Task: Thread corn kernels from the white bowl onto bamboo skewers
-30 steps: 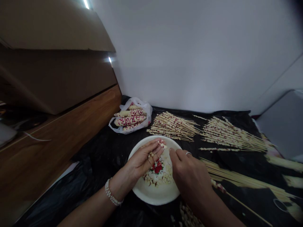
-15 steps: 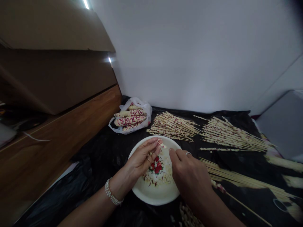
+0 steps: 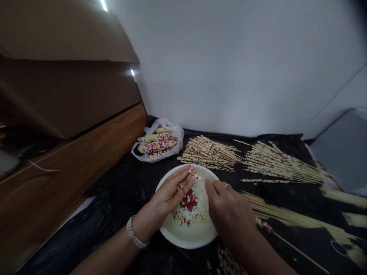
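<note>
Nearest to me, under the right forearm, lies a heap of pale kernels [image 3: 228, 263], partly hidden. A stick [image 3: 298, 250] rises from the lower right; it carries kernels behind the right hand [image 3: 229, 206] and, as I judge from its line, more at its tip beyond the thumb. The right fingers are curled, with thumb and index seeming to pinch this stick, but the exact grip is hidden from me. The left hand [image 3: 172, 191] keeps its fingers bent and close together around a few kernels; whether one is pinched, I cannot tell. Both hands are above the white bowl [image 3: 186, 242], where loose kernels [image 3: 186, 220] lie around a red flower pattern [image 3: 190, 204] (printed, I suppose). Further on, the bare sticks [image 3: 275, 208] suggest that much remains to do. Beyond them, two groups of loaded sticks [image 3: 206, 151] look finished. Beside these, a plastic bag [image 3: 179, 133] holds cobs [image 3: 157, 146] with kernels on. I can read no brand, label or writing.
</note>
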The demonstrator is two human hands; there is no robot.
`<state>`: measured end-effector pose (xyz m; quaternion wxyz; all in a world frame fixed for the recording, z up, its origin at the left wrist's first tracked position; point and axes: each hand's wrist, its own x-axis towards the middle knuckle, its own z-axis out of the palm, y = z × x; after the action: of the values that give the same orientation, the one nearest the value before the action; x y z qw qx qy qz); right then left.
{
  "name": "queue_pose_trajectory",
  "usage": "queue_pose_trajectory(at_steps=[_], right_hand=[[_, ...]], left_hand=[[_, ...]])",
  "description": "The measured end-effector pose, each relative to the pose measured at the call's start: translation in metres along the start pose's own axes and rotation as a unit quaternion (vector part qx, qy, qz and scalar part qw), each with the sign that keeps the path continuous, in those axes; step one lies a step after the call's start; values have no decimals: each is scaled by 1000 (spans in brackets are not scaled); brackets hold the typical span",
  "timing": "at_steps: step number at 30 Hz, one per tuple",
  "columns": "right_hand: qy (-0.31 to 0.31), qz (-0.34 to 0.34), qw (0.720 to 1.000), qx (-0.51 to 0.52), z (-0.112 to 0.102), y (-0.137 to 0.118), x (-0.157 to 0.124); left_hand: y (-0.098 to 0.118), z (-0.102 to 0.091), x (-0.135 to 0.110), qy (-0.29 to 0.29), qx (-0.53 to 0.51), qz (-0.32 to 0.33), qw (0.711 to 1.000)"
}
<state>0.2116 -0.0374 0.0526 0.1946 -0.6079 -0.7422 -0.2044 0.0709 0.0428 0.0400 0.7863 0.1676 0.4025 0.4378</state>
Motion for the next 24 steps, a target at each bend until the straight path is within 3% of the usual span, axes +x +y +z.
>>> queue_pose_trajectory(at_steps=[10, 24], right_hand=[[12, -7, 1000, 2, 1, 0, -1], [-12, -7, 1000, -5, 0, -3, -2]], left_hand=[[0, 0, 1, 7, 0, -6, 1000], [-7, 1, -4, -29, 28, -33, 999]])
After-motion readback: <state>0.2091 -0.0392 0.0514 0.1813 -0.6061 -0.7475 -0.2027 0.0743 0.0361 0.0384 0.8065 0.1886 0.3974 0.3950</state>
